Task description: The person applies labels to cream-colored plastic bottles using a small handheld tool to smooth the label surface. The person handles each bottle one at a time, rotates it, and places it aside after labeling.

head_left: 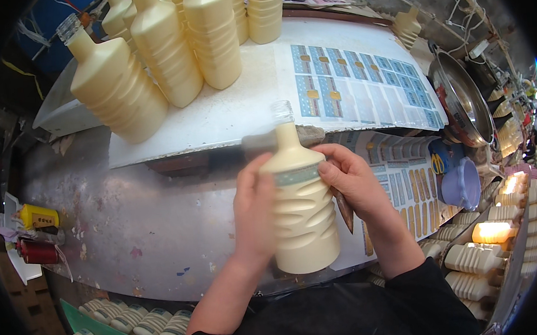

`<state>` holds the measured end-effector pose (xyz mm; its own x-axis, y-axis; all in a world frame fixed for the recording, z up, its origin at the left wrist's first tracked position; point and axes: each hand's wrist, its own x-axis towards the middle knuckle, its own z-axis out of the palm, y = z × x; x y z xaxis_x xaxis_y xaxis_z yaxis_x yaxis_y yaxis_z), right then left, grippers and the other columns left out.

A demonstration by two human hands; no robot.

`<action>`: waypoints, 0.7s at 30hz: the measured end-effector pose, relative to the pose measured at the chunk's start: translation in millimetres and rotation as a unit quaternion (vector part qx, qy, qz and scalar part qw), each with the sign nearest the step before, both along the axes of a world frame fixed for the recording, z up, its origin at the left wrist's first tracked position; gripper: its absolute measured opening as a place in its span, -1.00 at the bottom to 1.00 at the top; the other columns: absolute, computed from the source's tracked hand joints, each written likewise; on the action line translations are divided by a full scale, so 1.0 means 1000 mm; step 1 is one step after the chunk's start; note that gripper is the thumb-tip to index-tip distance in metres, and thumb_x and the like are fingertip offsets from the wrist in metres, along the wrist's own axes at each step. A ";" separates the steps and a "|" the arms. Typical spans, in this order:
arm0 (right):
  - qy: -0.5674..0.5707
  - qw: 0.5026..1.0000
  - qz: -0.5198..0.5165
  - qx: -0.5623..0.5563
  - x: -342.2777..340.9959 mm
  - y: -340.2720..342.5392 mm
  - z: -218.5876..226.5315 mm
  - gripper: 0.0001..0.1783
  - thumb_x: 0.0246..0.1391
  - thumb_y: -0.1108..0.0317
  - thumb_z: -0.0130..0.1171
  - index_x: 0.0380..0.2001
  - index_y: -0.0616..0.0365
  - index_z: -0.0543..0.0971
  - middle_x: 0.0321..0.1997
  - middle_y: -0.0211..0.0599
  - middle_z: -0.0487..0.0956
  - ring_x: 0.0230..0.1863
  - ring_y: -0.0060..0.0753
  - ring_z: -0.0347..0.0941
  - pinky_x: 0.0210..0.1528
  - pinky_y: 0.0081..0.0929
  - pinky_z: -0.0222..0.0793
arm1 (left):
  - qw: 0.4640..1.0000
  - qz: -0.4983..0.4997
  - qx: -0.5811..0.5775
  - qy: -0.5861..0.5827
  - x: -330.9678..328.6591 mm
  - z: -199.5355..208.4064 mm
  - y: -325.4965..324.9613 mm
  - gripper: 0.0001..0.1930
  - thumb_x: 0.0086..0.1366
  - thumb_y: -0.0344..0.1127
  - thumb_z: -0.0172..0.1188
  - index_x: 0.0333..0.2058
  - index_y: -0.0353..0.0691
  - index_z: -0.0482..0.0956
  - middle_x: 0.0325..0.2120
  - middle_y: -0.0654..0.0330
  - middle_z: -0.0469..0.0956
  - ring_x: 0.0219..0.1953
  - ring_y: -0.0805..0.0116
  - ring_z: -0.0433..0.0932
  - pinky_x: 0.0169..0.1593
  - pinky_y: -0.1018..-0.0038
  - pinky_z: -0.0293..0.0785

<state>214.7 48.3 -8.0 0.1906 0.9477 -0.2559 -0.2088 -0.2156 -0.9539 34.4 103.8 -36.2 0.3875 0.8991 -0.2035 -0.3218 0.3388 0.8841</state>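
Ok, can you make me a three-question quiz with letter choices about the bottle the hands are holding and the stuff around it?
1. Where do the sheets of blue labels lie?
A. on the white board
B. on the floor
C. inside the metal bowl

2. What colour is the held bottle?
A. red
B. cream
C. black

3. How is that bottle held?
A. lying flat, untouched
B. upright between both hands
C. upside down in one hand

Answers: 1 A, the sheets rest on the white board behind the hands. 2 B, its ribbed body is cream. 3 B, the left hand and right hand grip its sides, neck up, fingers at a label band.
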 end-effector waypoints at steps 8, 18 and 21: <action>0.033 0.996 -0.080 0.025 0.036 0.004 0.007 -0.67 0.30 0.30 0.10 0.01 0.26 0.60 -0.14 -0.38 0.63 -0.07 -0.64 0.53 0.04 -0.68 0.40 | 1.000 0.005 -0.031 -0.001 0.006 0.010 0.000 -0.62 0.60 -0.17 -0.08 0.21 -0.27 0.40 0.02 0.11 0.56 0.02 0.40 0.55 0.14 0.40 0.50; -0.412 0.889 -0.074 0.187 -0.053 0.035 0.045 -0.60 0.26 0.41 0.05 0.14 0.27 0.37 0.08 0.21 0.50 0.09 0.31 0.44 0.14 -0.03 0.36 | 1.000 -0.008 -0.011 0.000 0.007 0.008 0.000 -0.64 0.56 -0.26 -0.06 0.22 -0.27 0.33 0.09 0.10 0.44 0.10 0.40 0.45 0.19 0.42 0.41; -0.425 0.885 -0.110 0.154 -0.037 0.034 0.034 -0.58 0.26 0.39 0.04 0.15 0.27 0.37 0.09 0.21 0.49 0.11 0.32 0.44 0.15 -0.03 0.36 | 1.000 -0.008 -0.004 -0.008 0.004 0.006 0.000 -0.64 0.56 -0.26 -0.04 0.22 -0.28 0.33 0.10 0.11 0.43 0.11 0.40 0.44 0.20 0.43 0.39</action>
